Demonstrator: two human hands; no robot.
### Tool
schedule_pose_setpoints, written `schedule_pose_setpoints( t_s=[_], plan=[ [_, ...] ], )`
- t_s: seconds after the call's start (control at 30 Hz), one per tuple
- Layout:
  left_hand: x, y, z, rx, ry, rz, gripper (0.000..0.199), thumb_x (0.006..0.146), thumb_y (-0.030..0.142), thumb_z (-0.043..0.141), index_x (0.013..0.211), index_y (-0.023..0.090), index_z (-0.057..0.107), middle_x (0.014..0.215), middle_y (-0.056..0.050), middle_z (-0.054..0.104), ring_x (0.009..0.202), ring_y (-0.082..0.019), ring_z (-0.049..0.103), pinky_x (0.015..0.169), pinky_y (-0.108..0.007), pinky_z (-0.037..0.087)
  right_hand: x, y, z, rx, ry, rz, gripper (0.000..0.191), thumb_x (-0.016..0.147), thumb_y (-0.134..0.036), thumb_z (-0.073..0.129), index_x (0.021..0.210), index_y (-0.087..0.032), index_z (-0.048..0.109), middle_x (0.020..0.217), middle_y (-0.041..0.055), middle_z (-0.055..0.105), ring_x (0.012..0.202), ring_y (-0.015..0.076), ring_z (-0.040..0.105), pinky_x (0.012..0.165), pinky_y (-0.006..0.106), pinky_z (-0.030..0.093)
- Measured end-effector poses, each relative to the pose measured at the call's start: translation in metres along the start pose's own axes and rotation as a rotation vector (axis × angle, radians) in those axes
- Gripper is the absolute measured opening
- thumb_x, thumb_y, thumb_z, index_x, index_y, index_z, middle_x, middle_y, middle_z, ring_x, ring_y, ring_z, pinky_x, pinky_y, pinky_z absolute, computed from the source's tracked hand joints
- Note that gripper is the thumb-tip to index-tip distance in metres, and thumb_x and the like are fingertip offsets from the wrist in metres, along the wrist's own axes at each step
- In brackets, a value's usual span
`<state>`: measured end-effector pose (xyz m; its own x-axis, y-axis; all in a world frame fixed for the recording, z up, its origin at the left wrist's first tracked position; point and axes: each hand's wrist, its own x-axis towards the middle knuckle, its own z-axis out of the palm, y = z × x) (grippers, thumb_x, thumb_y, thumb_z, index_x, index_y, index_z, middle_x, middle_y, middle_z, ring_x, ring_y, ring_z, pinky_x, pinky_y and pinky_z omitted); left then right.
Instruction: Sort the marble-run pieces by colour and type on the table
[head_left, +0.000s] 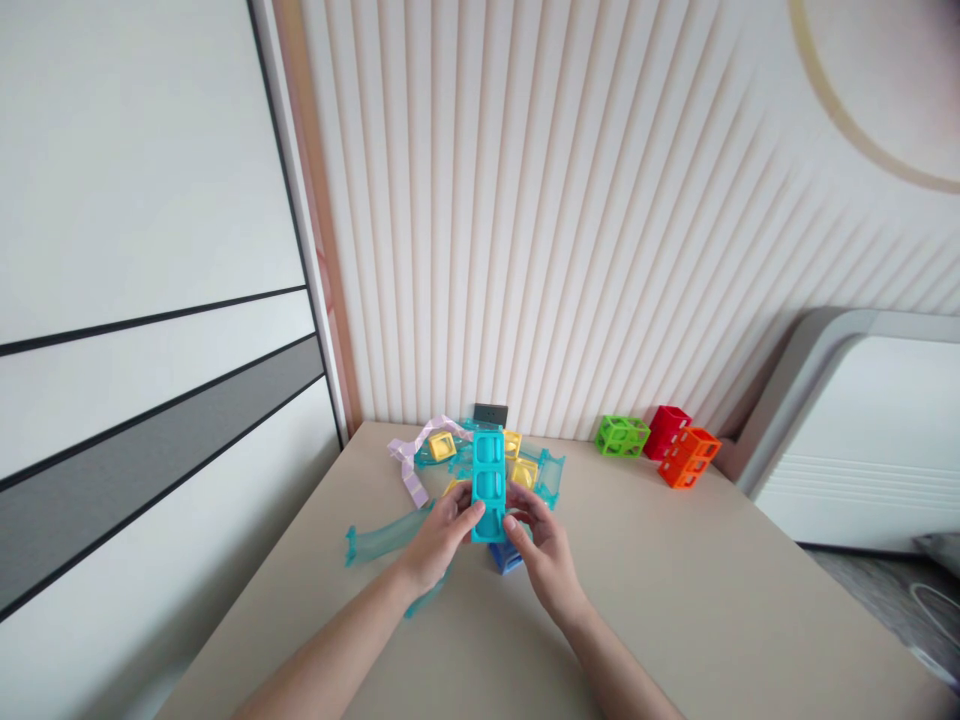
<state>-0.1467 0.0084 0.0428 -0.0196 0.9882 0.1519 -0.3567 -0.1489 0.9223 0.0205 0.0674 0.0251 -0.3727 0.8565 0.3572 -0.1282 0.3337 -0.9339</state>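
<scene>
A teal stack of hollow cube blocks (489, 484) is held upright between my two hands, above the table. My left hand (442, 530) grips its lower left side, thumb on the front face. From the other side my right hand (541, 545) holds the lower right edge with thumb and fingers. Behind and below the stack lie yellow cube blocks (442, 446) and clear teal track pieces (552, 476). A blue block (507, 557) sits partly hidden under my right hand. Near my left wrist rests a curved clear teal track (382, 540).
A pale purple zigzag strip (409, 470) lies at the back left. At the back right stand green blocks (622, 436), red blocks (666, 432) and orange blocks (688, 458). A small black box (490, 413) is against the ribbed wall (465, 220). A white cabinet (150, 200) borders the table's left.
</scene>
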Motion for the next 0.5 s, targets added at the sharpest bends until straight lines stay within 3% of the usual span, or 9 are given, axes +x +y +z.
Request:
schedule_pose_setpoints(
  t_s=[0.27,0.5],
  plan=[
    [-0.002,-0.003,-0.002,-0.004,0.011,-0.02,0.048,0.091,0.053,0.065,0.129,0.024,0.063,0.121,-0.01,0.071,0.111,-0.028,0.067,0.086,-0.037,0.056,0.002,-0.001,-0.001,-0.017,0.027,-0.034,0.032,0.089,-0.047,0.068,0.108,-0.022,0.075,0.108,0.0091,0.076,0.097,0.0267,0.071,0.087,0.041,0.059],
    [0.004,-0.012,-0.008,0.058,0.164,-0.025,0.047,0.089,0.056,0.066,0.12,0.021,0.065,0.115,-0.008,0.073,0.096,-0.026,0.071,0.072,-0.033,0.06,0.004,-0.002,-0.001,0.021,0.073,-0.001,0.03,0.088,-0.047,0.07,0.102,-0.021,0.078,0.101,0.0079,0.078,0.091,0.0262,0.072,0.085,0.037,0.057]
  ],
)
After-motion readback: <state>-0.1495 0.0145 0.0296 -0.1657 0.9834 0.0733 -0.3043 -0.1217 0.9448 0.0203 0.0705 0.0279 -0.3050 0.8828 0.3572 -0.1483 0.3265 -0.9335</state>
